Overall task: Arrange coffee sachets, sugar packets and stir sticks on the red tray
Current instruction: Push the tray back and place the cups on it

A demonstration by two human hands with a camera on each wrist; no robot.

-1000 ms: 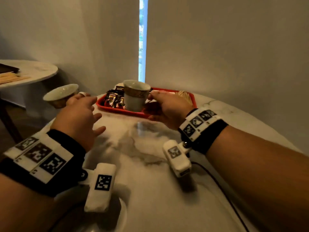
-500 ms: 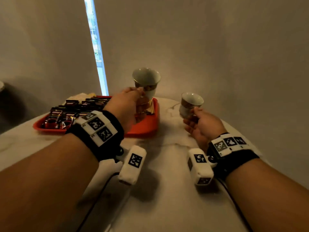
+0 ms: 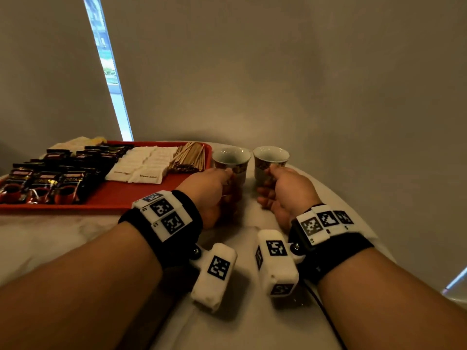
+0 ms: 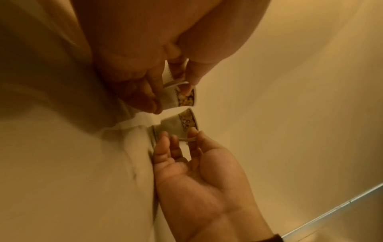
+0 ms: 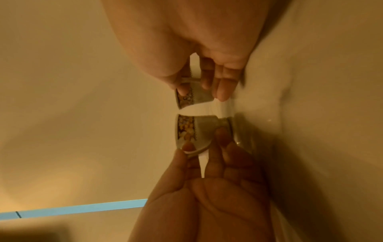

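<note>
**Two cups held beside the red tray**

A pale marble table [image 3: 63, 238] stands in a corner of grey walls [image 3: 303, 72], with a narrow strip of window [image 3: 111, 72] at the left. On the left part of the table lies the red tray [image 3: 141, 190]. Dark coffee sachets [image 3: 58, 173] fill its left side in overlapping rows. White sugar packets [image 3: 141, 165] lie in rows in the middle, touching the sachets. The wooden stir sticks [image 3: 189, 156] lie in a bundle at the far right corner of the tray, just beside the sugar.

To the right of the tray, on the bare marble, there are two small cups with a gold patterned band, close together but apart. The left hand [image 3: 209, 195] holds the left cup [image 3: 231, 160], which is just beside the tray edge. In the left wrist view the thumb and fingers [image 4: 149, 96] pinch its handle. The right hand [image 3: 285, 190] holds the right cup [image 3: 270, 160] in the same way, thumb on top of the handle, the other fingers [image 5: 222, 91] loosely spread under it. In the wrist views both cup bases appear to be at the table surface, but I cannot tell surely if they rest on it. Both wrists wear black bands [image 3: 336, 246] with white marker blocks and a white camera box.
</note>
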